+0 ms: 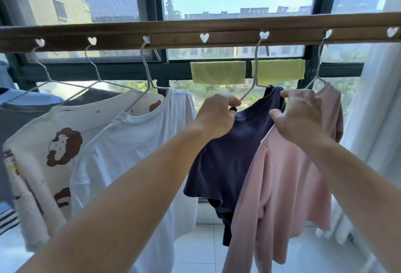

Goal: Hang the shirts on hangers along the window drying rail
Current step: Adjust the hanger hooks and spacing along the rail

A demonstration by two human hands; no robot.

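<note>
Left hand (217, 115) clamped on navy shirt (219, 164) at its hanger (255, 77), right hand (300, 114) pinching the collar; no readable writing

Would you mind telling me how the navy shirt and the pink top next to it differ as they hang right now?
The navy shirt is dark and short-sleeved; the pink top is pale with a long sleeve hanging down. The left hand grips the navy shirt's shoulder and the right hand is at its collar, while the pink top hangs beside them, partly behind the right hand. The navy shirt sits bunched and skewed; the pink top drapes lower. Both hang on white hangers from the wooden rail.
</note>
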